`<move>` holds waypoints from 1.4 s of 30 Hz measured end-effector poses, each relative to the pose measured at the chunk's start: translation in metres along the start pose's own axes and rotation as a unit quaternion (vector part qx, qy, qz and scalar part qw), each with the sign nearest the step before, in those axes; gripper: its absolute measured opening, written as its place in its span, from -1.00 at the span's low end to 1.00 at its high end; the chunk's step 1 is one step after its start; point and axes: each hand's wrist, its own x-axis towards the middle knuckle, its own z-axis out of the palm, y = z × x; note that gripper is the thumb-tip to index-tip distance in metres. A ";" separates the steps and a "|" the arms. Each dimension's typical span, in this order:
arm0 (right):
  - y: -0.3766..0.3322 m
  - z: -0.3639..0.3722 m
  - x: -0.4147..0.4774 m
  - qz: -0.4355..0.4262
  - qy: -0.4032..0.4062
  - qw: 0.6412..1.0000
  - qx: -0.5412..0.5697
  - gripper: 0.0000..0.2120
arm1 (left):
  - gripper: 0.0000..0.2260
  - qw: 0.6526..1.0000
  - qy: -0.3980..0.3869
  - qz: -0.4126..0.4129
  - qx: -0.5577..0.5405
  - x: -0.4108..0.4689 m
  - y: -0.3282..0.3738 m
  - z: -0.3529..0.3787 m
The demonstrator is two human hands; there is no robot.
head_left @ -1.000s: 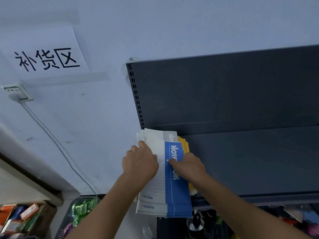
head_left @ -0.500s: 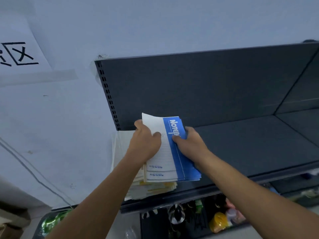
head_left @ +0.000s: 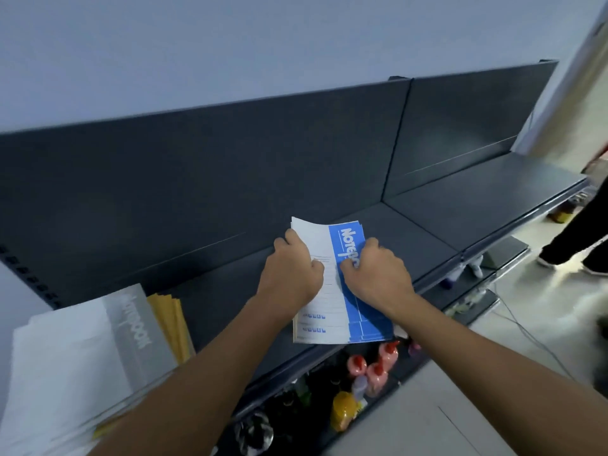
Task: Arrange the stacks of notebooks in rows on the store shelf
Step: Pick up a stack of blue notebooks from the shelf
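The person is holding the blue-and-white notebook stack (head_left: pixel 334 304) over the middle of the dark shelf (head_left: pixel 427 232), the left hand (head_left: pixel 291 273) curling round its white edge and the right hand (head_left: pixel 378 274) pinching its blue edge, both equally near. Its long axis is running from the shelf's front lip toward the back panel (head_left: pixel 230 159), title end pointing at the panel, near end overhanging the lip; the grey-and-white stack (head_left: pixel 98 340) is lying well to the left.
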 end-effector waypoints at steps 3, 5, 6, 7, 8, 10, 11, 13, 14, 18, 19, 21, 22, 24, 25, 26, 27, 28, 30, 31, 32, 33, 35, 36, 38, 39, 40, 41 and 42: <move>0.052 -0.024 0.030 0.017 0.008 1.000 -0.015 -0.72 | -0.66 1.000 -0.025 0.003 -0.005 0.023 0.050 0.034; 0.089 -0.039 0.052 0.028 0.010 0.999 -0.018 -0.71 | -0.67 0.999 -0.039 0.010 0.000 0.039 0.085 0.060; 0.108 -0.046 0.062 0.033 0.013 0.999 -0.020 -0.71 | -0.67 0.999 -0.044 0.018 0.004 0.047 0.103 0.073; 0.127 -0.053 0.073 0.037 0.018 0.999 -0.018 -0.72 | -0.67 0.998 -0.048 0.026 0.008 0.054 0.120 0.087; 0.146 -0.059 0.083 0.040 0.023 0.999 -0.015 -0.72 | -0.67 0.998 -0.053 0.034 0.009 0.062 0.137 0.100; 0.178 -0.071 0.100 0.046 0.027 0.998 -0.013 -0.73 | -0.65 0.997 -0.065 0.039 0.010 0.075 0.166 0.123; 0.192 -0.077 0.108 0.049 0.025 0.998 -0.018 -0.72 | -0.63 0.997 -0.073 0.036 0.011 0.081 0.178 0.133; 0.215 -0.087 0.122 0.052 0.018 0.998 -0.022 -0.72 | -0.59 0.995 -0.092 0.034 0.014 0.091 0.199 0.150; 0.225 -0.091 0.130 0.051 0.017 0.998 -0.019 -0.72 | -0.58 0.994 -0.099 0.034 0.017 0.097 0.208 0.158; 0.257 -0.100 0.165 0.058 0.016 0.998 -0.007 -0.74 | -0.55 0.992 -0.116 0.032 0.028 0.131 0.236 0.185; 0.264 -0.101 0.175 0.060 0.015 0.998 -0.001 -0.74 | -0.55 0.992 -0.120 0.031 0.029 0.140 0.243 0.192; 0.279 -0.103 0.194 0.066 0.010 0.998 0.015 -0.75 | -0.53 0.991 -0.129 0.031 0.027 0.158 0.254 0.206; 0.287 -0.104 0.203 0.071 0.006 0.997 0.024 -0.74 | -0.52 0.991 -0.131 0.032 0.027 0.167 0.260 0.213; 0.302 -0.105 0.223 0.084 -0.007 0.996 0.038 -0.72 | -0.53 0.991 -0.127 0.032 0.034 0.186 0.271 0.228; 0.309 -0.106 0.234 0.092 -0.012 0.995 0.043 -0.70 | -0.53 0.991 -0.123 0.031 0.040 0.195 0.277 0.236; 0.316 -0.106 0.244 0.100 -0.014 0.994 0.046 -0.69 | -0.53 0.991 -0.120 0.033 0.046 0.205 0.284 0.244; 0.323 -0.107 0.254 0.107 -0.016 0.993 0.048 -0.69 | -0.53 0.991 -0.122 0.035 0.050 0.213 0.290 0.252; 0.331 -0.106 0.263 0.114 -0.010 0.992 0.050 -0.68 | -0.52 0.990 -0.125 0.040 0.052 0.222 0.296 0.260; 0.345 -0.106 0.282 0.117 0.005 0.992 0.048 -0.67 | -0.50 0.990 -0.125 0.050 0.052 0.240 0.307 0.275; 0.352 -0.107 0.290 0.120 0.003 0.992 0.048 -0.67 | -0.49 0.990 -0.125 0.048 0.053 0.246 0.312 0.281; 0.357 -0.107 0.297 0.125 -0.006 0.991 0.050 -0.66 | -0.50 0.990 -0.128 0.041 0.052 0.251 0.317 0.285; 0.362 -0.107 0.305 0.127 -0.014 0.990 0.055 -0.66 | -0.50 0.990 -0.131 0.034 0.050 0.255 0.320 0.290; 0.372 -0.106 0.321 0.124 -0.022 0.990 0.058 -0.66 | -0.50 0.989 -0.135 0.021 0.049 0.264 0.325 0.300; 0.377 -0.105 0.330 0.119 -0.024 0.991 0.059 -0.66 | -0.51 0.990 -0.134 0.016 0.048 0.269 0.327 0.305; 0.386 -0.102 0.349 0.105 -0.032 0.992 0.066 -0.68 | -0.54 0.991 -0.124 0.006 0.049 0.280 0.333 0.313; 0.390 -0.101 0.358 0.101 -0.040 0.992 0.072 -0.69 | -0.55 0.991 -0.121 -0.004 0.053 0.285 0.336 0.316; 0.394 -0.099 0.366 0.095 -0.048 0.991 0.075 -0.70 | -0.54 0.991 -0.121 -0.017 0.053 0.289 0.339 0.320; 0.399 -0.096 0.375 0.086 -0.055 0.992 0.075 -0.71 | -0.52 0.991 -0.120 -0.030 0.052 0.293 0.342 0.324; 0.403 -0.095 0.384 0.075 -0.064 0.992 0.075 -0.71 | -0.51 0.991 -0.117 -0.044 0.049 0.296 0.345 0.329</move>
